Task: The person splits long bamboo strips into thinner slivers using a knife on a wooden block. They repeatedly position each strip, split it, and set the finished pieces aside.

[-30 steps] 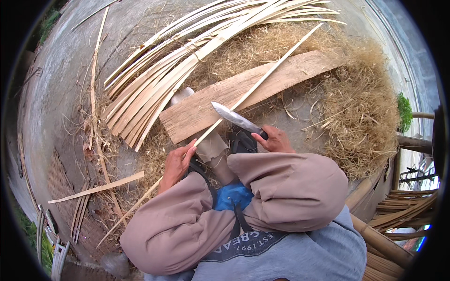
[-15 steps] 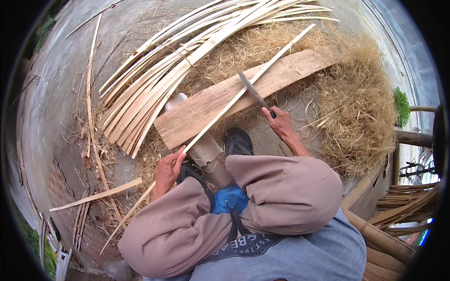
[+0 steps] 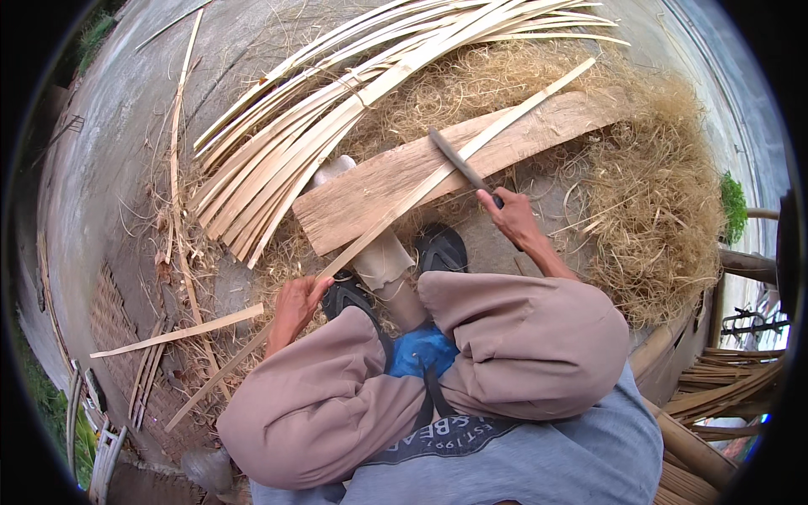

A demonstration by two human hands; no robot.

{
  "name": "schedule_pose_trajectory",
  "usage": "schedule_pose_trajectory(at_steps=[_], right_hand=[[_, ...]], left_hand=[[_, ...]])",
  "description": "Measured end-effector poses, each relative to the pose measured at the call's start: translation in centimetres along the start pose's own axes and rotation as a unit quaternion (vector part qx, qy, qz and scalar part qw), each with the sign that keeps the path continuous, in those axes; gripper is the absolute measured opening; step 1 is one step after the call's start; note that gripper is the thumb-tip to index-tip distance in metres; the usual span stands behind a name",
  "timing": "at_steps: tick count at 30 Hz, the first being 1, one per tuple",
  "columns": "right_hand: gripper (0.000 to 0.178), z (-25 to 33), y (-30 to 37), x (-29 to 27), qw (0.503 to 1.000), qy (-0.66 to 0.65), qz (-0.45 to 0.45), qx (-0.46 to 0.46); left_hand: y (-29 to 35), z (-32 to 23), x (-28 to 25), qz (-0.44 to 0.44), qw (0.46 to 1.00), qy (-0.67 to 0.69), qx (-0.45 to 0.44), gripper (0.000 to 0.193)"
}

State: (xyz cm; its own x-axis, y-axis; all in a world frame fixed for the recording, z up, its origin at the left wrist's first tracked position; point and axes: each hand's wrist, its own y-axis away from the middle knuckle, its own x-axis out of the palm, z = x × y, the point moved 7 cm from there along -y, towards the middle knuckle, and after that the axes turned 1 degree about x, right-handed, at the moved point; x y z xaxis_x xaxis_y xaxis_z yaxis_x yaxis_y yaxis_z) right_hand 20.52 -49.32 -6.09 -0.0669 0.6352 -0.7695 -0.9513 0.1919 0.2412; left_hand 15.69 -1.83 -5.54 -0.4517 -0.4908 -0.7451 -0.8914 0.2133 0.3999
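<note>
My left hand (image 3: 296, 305) grips a long thin bamboo strip (image 3: 471, 151) near its lower part, just left of my knees. The strip runs up and to the right across a wooden plank (image 3: 404, 172) that lies on the ground in front of me. My right hand (image 3: 509, 217) holds a dark knife (image 3: 459, 162) by its handle. The blade rests against the strip over the plank. A short pale bamboo stump (image 3: 383, 261) stands between my feet, under the plank's near edge.
A fan of split bamboo strips (image 3: 337, 109) lies at the upper left on the concrete. Heaps of straw-like shavings (image 3: 656, 194) cover the ground on the right. Loose strips (image 3: 181, 332) lie at the left. Bamboo poles (image 3: 724, 387) are stacked at the lower right.
My right hand has carried the knife up and away from my body along the strip, from close to my knee out over the plank. My left hand has stayed on the strip.
</note>
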Motion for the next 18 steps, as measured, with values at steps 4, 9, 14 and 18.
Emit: schedule_pose_trajectory(at_steps=[4, 9, 14, 18], right_hand=[[0.054, 10.7, 8.7, 6.8, 0.984, -0.016, 0.052, -0.17], [0.056, 3.3, 3.1, 1.3, 0.999, 0.02, -0.011, -0.049], [0.06, 1.4, 2.0, -0.8, 0.999, 0.031, -0.019, -0.01], [0.06, 2.4, 2.2, 1.1, 0.992, 0.062, -0.04, -0.105]], left_hand=[[-3.2, -5.1, 1.8, -0.131, 0.985, -0.047, 0.098, 0.045], [-1.4, -3.8, 1.0, -0.144, 0.983, -0.079, 0.087, 0.041], [0.0, -3.2, 0.9, -0.13, 0.987, -0.075, 0.064, 0.044], [3.8, 1.2, -0.4, -0.111, 0.99, -0.085, 0.025, 0.042]])
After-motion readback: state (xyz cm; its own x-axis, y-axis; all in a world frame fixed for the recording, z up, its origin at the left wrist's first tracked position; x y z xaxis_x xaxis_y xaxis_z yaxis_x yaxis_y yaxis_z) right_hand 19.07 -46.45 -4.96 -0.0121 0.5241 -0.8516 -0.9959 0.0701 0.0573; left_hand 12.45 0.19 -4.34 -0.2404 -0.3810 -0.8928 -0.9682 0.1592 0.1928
